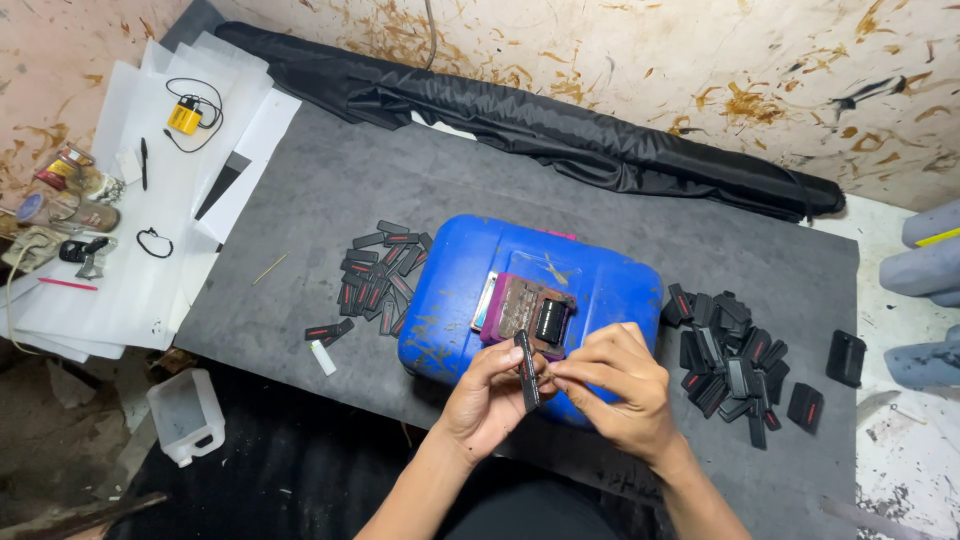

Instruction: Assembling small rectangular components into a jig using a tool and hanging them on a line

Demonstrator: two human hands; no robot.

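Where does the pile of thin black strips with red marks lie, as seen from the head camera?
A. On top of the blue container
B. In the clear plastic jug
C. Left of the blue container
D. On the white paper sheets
C: the strips lie on the grey mat, left of the blue container.

Left hand (490, 400) and right hand (620, 385) pinch a black strip (527, 370) above a blue canister (450, 300)
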